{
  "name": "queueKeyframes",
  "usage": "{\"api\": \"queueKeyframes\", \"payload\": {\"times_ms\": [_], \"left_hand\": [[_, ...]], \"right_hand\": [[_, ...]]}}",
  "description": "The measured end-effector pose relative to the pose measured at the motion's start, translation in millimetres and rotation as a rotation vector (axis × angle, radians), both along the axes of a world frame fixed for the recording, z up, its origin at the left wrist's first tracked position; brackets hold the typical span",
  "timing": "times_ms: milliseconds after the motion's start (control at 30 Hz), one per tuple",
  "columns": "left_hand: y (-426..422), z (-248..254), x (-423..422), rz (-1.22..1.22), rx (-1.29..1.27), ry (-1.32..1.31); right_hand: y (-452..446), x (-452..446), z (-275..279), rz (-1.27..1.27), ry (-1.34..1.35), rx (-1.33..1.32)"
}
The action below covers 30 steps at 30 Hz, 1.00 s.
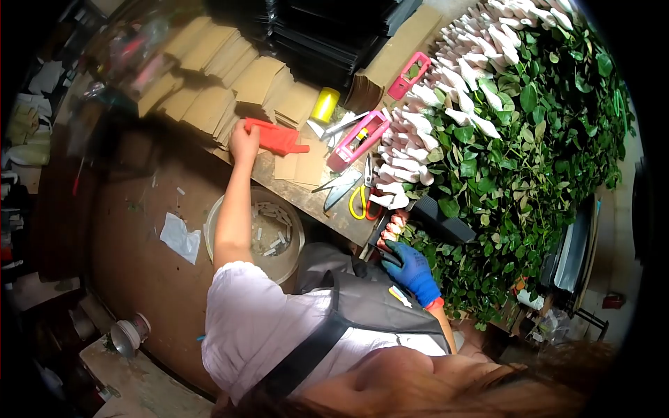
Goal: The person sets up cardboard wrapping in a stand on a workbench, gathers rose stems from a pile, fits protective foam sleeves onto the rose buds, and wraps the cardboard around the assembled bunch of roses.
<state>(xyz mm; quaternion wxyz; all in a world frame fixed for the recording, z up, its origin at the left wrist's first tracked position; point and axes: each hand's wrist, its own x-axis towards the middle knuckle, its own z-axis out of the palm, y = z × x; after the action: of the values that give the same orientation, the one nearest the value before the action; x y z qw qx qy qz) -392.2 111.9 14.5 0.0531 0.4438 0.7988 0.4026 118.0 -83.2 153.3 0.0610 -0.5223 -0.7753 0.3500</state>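
Observation:
My bare left hand [244, 141] is closed on the end of a flat red piece [279, 138], which lies over the front of the brown cardboard stacks [209, 104]. My right hand [410, 268], in a blue glove, rests beside a small bunch of pale pink and orange roses [394, 228] at the table's edge. Its fingers are bent toward the bunch, and what they touch is hard to make out. Between the hands lie yellow-handled scissors [360, 198], a pink tape dispenser [359, 141] and loose brown sheets [303, 166] on the wooden table [286, 191].
White-wrapped flowers [474, 90] with leafy green stems [516, 181] are piled on the right. A second pink dispenser [410, 75] and a yellow roll [325, 105] stand farther back. Black trays [327, 42] are stacked behind. Below the table sits a round tub [298, 244] with white scraps.

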Motion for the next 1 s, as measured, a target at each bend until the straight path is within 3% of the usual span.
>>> {"api": "queueKeyframes", "payload": {"times_ms": [33,133,200,267,333,400,467,600,633,767,867,1000], "left_hand": [[-12.7,21.5,10.7,-0.055,0.090,-0.279],[-63.0,60.1,48.8,-0.120,0.422,-0.410],[-103.1,75.0,72.9,-0.122,0.267,-0.378],[-135.6,33.0,79.6,-0.084,0.053,-0.290],[-161.7,23.6,100.9,-0.071,0.086,-0.315],[-182.3,-24.0,102.2,-0.045,0.031,-0.263],[-190.8,-27.5,114.5,-0.049,0.053,-0.373],[-189.6,-21.7,136.6,-0.077,0.124,-0.744],[-189.0,-22.6,140.6,-0.114,0.117,-0.710],[-188.9,-20.0,165.7,-0.083,0.002,-0.714],[-186.2,-7.2,185.6,-0.104,0.164,-0.860],[-189.4,23.3,202.9,-0.153,0.290,-0.923]], "right_hand": [[0.1,-0.1,-0.5,-0.002,0.004,0.001],[0.9,1.3,-3.0,-0.018,-0.008,-0.028],[1.2,1.3,-3.3,-0.012,0.006,-0.015],[1.7,1.5,-3.2,-0.008,0.007,-0.022],[1.3,0.8,-3.1,-0.008,0.020,-0.005],[2.7,-0.3,0.3,0.003,0.031,-0.021],[2.7,2.2,0.8,-0.020,0.117,-0.094],[24.7,-19.9,39.6,-0.175,0.362,-0.233],[31.4,-29.1,40.7,-0.209,0.451,-0.267],[55.4,-80.3,55.3,0.005,0.335,0.034],[63.8,-105.0,30.2,0.183,0.216,0.032],[64.1,-129.0,9.0,0.206,0.149,0.056]]}}
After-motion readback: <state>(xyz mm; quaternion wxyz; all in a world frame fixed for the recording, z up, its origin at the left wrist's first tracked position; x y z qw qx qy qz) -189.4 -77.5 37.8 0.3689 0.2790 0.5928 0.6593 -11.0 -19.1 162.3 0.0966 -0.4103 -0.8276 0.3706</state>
